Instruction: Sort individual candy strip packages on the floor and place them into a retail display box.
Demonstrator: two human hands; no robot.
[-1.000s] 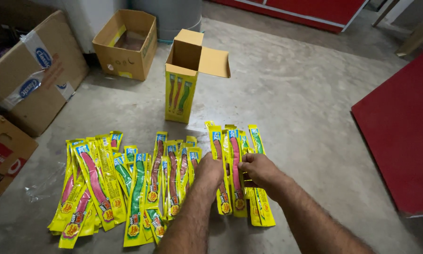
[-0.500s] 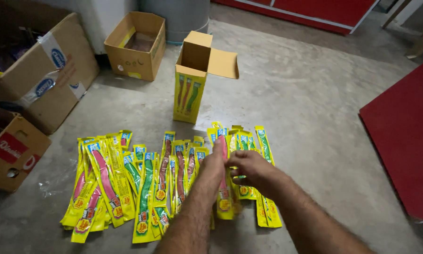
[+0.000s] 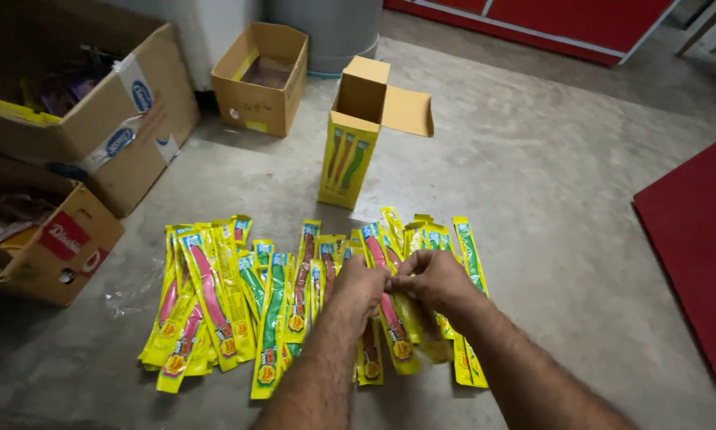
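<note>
Several long yellow packets with pink, red or green toothbrushes point(image 3: 214, 302) lie spread in a row on the concrete floor. My left hand point(image 3: 359, 285) and my right hand point(image 3: 429, 279) meet over the right part of the row. Both pinch a small bunch of the yellow packets point(image 3: 397, 322), lifted a little off the floor. Further packets point(image 3: 469, 263) lie flat to the right of my hands. Behind the row stands a tall yellow carton point(image 3: 350, 155), upright with its top flaps open.
Open brown cardboard boxes stand at the left point(image 3: 95, 127), lower left point(image 3: 63, 247) and back point(image 3: 262, 80). A grey round base point(image 3: 326, 32) is behind the carton. A red panel point(image 3: 692, 247) lies on the floor at the right.
My hands have drawn together and gathered packets from the right side of the row into a bunch. The view has shifted so the boxes sit further right in frame.
</note>
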